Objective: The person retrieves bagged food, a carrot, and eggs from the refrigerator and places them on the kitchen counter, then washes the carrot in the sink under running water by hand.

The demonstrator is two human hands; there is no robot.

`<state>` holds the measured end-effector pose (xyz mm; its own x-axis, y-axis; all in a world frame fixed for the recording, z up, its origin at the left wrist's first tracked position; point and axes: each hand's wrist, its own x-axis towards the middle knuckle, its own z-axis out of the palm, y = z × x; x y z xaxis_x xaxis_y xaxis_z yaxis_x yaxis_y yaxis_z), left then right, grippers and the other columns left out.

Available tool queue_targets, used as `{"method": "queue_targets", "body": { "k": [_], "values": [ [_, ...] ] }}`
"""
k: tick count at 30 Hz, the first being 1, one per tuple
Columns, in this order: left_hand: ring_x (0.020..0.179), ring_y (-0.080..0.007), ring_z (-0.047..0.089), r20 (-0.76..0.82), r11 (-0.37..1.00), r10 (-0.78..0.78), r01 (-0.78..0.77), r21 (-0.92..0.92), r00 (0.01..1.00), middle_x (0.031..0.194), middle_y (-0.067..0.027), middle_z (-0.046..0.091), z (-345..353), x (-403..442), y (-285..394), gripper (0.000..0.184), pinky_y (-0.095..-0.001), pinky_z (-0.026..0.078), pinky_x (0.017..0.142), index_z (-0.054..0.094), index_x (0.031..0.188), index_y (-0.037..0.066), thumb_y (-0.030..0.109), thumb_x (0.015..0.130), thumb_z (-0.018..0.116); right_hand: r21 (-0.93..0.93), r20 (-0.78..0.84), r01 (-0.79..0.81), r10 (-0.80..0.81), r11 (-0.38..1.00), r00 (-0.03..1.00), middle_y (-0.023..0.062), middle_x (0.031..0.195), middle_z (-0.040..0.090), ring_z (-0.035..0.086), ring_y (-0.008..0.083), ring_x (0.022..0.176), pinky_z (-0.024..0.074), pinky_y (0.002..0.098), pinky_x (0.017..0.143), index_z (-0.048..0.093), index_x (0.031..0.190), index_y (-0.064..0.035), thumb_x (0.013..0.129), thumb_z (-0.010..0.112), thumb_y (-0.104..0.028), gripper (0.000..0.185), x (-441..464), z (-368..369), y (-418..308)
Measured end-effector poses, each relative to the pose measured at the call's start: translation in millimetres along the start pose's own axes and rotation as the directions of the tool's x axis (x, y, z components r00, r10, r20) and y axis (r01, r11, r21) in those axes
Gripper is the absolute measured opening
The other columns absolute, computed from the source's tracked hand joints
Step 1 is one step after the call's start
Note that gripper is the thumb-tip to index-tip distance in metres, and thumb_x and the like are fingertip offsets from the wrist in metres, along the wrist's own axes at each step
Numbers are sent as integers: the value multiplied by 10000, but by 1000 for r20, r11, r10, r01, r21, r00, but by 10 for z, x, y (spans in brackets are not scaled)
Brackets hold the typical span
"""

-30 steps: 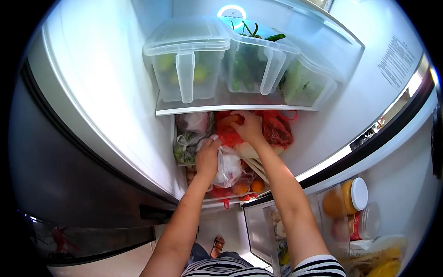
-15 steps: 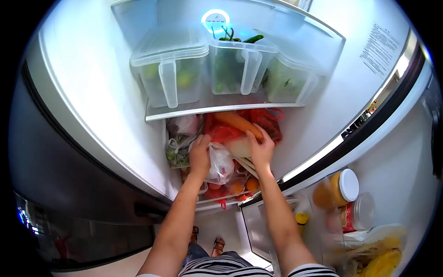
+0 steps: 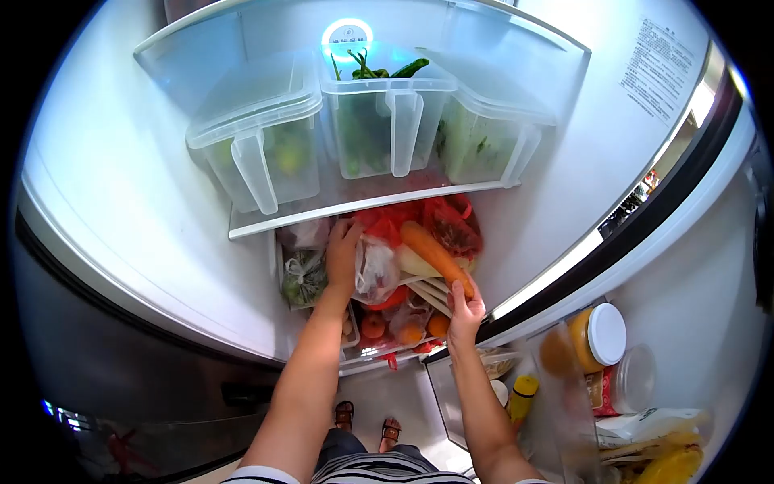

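Note:
My right hand (image 3: 465, 313) is closed around the lower end of a large carrot (image 3: 431, 252), which slants across the drawer's right side. My left hand (image 3: 343, 252) is at the left edge of a white plastic bag (image 3: 376, 270), fingers curled over its upper part; the fingertips are partly hidden. Behind the hands lie red plastic bags (image 3: 453, 224). A pale, long vegetable (image 3: 415, 264) shows under the carrot, with white stalks (image 3: 430, 294) below it. A knotted clear bag of greens (image 3: 304, 278) sits left of my left hand.
Oranges (image 3: 438, 325) and round red produce (image 3: 372, 326) lie at the drawer's front. Overhead, a shelf edge (image 3: 371, 211) carries lidded clear bins (image 3: 258, 153) and an open bin with green peppers (image 3: 407, 68). Jars (image 3: 606, 333) stand in the open door at right.
My right hand has drawn the carrot down and toward me. My left hand and the white bag have shifted slightly away from me, showing more red produce at the front.

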<state>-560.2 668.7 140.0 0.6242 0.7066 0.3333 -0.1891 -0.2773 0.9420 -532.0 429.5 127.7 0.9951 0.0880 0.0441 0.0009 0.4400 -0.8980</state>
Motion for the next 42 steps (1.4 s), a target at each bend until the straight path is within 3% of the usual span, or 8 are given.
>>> {"method": "queue_targets", "body": {
  "k": [3,6,7,11,17,28,32,42],
  "values": [
    [1091,-342,513,64,809,429,-415,417,901,1209,-187,524,-97,-201,-171,426,-348,382,966,574,1169,43,248,802,643,44,4,-40,39,998,999,85,1068,632,587,117,923,454,217,820,519,1248,80,902,652,-102,413,5,-94,124],
    [1237,-468,388,99,574,361,-305,760,927,1416,-228,344,-193,-671,372,677,-434,354,1029,441,1376,130,296,771,698,46,18,-64,63,997,998,52,995,631,561,70,801,439,180,697,519,1254,70,903,652,-105,414,-51,-105,103],
    [1286,-541,278,156,629,234,-272,728,960,1498,-260,186,-274,-781,235,899,-514,333,1046,302,1472,205,285,705,763,40,25,-66,66,997,998,40,968,630,548,54,759,428,168,656,520,1255,67,904,652,-107,413,-61,-86,86],
    [1316,-522,259,225,698,44,-191,690,973,1511,-222,197,-269,-1026,263,855,-521,349,1051,352,1443,237,164,697,763,32,61,-76,74,997,995,17,936,619,518,36,717,402,160,623,524,1263,53,908,650,-124,416,-91,-101,125],
    [1336,-480,260,215,707,113,-231,668,970,1504,-206,219,-152,-900,74,918,-471,382,1045,384,1420,225,-111,620,683,9,14,-76,76,997,997,15,955,617,538,41,750,412,152,648,522,1264,56,912,643,-115,410,-185,30,44],
    [1339,-489,249,246,703,139,-271,658,959,1515,-198,207,-122,-703,-36,834,-497,323,1078,391,1420,234,-15,686,697,38,26,-84,83,996,996,14,948,614,520,34,753,409,158,659,538,1269,15,931,609,-141,379,-264,-105,-3],
    [1347,-477,250,266,644,158,-303,702,951,1533,-196,175,-282,-1043,156,790,-514,285,1086,388,1428,247,133,725,728,-36,87,-91,94,995,992,17,1092,635,617,100,962,462,212,776,558,1244,-68,935,614,-223,350,-383,-261,62],
    [1349,-420,304,176,905,80,-146,400,981,1479,-239,293,-571,-1786,411,726,-441,281,1097,362,1434,100,207,797,693,24,217,-123,115,992,969,40,1087,637,616,119,948,461,220,801,575,1210,-28,924,630,-209,342,-734,-407,43]
  ]
}}
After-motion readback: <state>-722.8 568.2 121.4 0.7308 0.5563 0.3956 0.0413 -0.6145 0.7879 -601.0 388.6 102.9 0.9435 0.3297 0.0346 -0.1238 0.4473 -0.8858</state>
